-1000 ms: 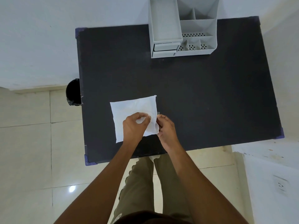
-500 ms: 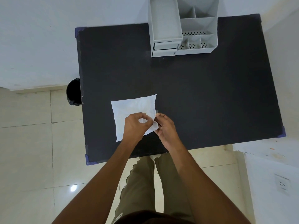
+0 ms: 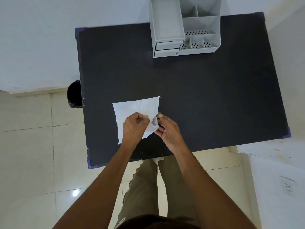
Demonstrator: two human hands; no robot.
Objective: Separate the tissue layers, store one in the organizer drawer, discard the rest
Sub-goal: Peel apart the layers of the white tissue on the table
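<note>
A white tissue (image 3: 135,107) lies on the black table (image 3: 206,100), near its front edge and left of centre. My left hand (image 3: 134,127) pinches the tissue's near right corner from the left. My right hand (image 3: 168,129) pinches the same corner from the right, and the paper there is lifted and crumpled between the fingers. The rest of the sheet lies flat. A grey organizer (image 3: 183,27) stands at the table's far edge, with two closed drawers (image 3: 167,47) at its lower left.
A black bin (image 3: 74,94) stands on the tiled floor against the table's left side. White walls run behind the table and at the right. My legs are below the table's front edge.
The tissue's near right corner has come up off the table and crumpled between my fingers. My right hand has shifted slightly right and opened out.
</note>
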